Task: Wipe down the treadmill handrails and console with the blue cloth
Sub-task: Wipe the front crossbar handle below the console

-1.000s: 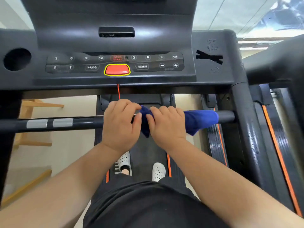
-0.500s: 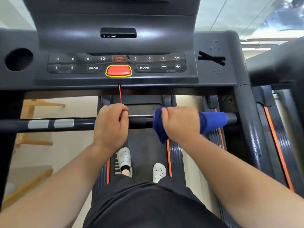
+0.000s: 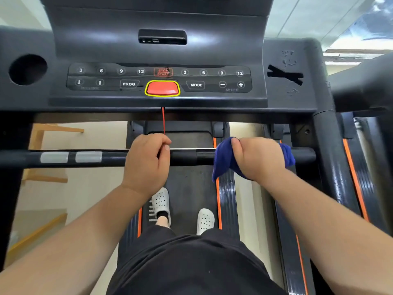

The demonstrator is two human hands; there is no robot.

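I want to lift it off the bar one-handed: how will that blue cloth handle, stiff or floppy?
Probably floppy: the blue cloth wraps the handrail and droops below it beside the right hand. Likely light, since it bunches in one grip. Its loose corner may dangle.

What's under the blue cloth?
The blue cloth is wrapped around the black handrail bar, pressed by the right hand. The bar runs on past both sides. The stretch beneath the cloth is covered.
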